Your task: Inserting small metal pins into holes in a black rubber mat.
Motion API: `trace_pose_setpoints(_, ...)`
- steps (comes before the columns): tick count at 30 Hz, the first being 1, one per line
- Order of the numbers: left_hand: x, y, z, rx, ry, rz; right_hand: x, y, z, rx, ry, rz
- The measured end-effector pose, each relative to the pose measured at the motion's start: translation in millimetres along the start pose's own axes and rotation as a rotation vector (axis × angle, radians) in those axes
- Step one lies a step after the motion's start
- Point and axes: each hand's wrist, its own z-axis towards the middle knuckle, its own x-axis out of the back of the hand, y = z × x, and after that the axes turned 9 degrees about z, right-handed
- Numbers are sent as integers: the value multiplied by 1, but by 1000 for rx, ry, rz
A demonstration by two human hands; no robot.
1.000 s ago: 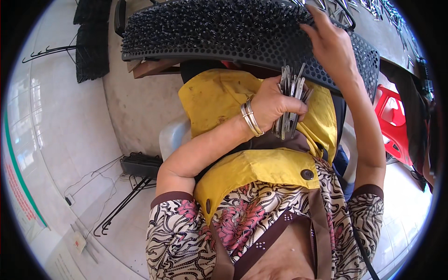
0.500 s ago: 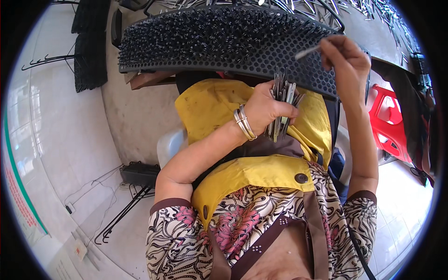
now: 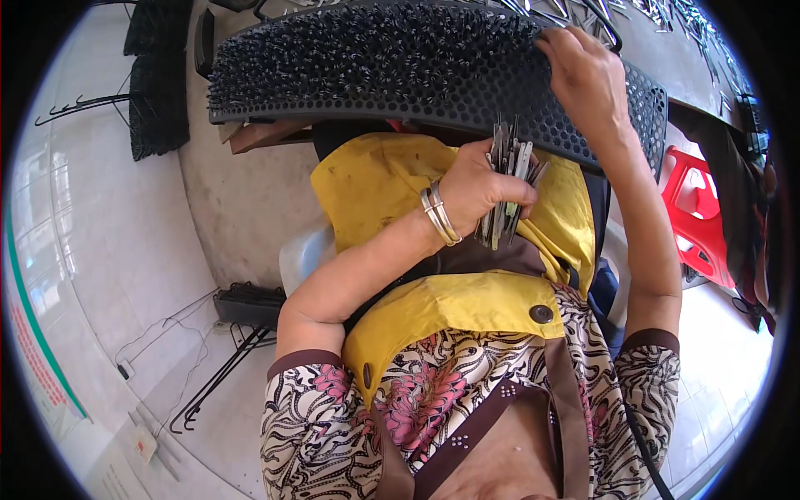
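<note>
A bundle of thin metal strips (image 3: 510,171) is clutched upright in my left hand (image 3: 487,187), low in front of the yellow apron. Ahead lies a long black perforated rack (image 3: 517,104). Its left and middle holes are crowded with upright dark metal pieces (image 3: 358,58), while bare holes show toward the right. Over the rack's far right part, my right hand (image 3: 587,79) is closed with its fingertips pinched together beside the last standing pieces. Whatever sits between those fingertips is hidden by the hand.
Loose metal strips (image 3: 658,12) lie scattered on the grey table beyond the rack. A red plastic stool (image 3: 704,221) stands at the right. Black hooked rods (image 3: 221,379) and a black box-like part (image 3: 248,306) are on the floor at left, near a thin cable.
My right hand has moved away from me and left, down to the rack's far side. The slim pale strip it held no longer shows. My left hand keeps its bundle.
</note>
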Motion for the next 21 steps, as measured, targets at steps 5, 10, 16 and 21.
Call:
trace_pose_setpoints(5,0,3,0,-21,-40,-2,5,1,11,24,-200,-110)
trace_pose_setpoints(10,1,5,-4,-58,-93,18,24,-24,0,-323,-183,383)
trace_pose_setpoints(16,-1,15,-10,-61,-187,20,35,-48,-24,-791,-391,1152)
trace_pose_setpoints(21,3,6,-4,-27,-145,2,34,-35,-26,-897,-66,1017)
